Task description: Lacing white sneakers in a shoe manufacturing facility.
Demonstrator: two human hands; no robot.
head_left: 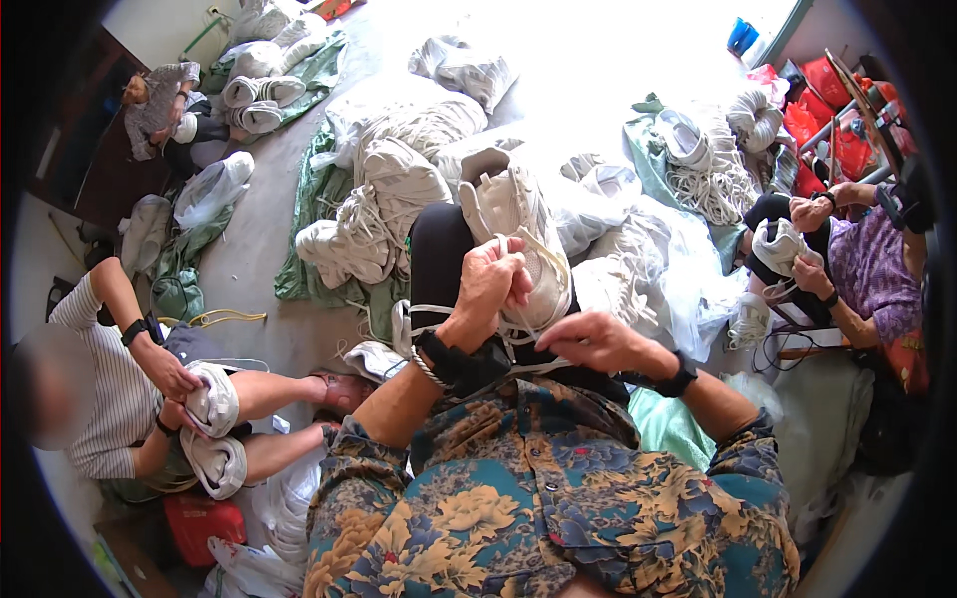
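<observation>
Legible texts, labels, brands, numbers or signs: none to record; no wording readable on any item shown.

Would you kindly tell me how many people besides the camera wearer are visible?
3: a person in stripes at left, a person in grey at upper left, a person in purple at right; more may be hidden.

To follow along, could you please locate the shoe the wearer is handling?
In the head view, the shoe sits on their lap, slightly right of centre, its near end between left hand and right hand.
</observation>
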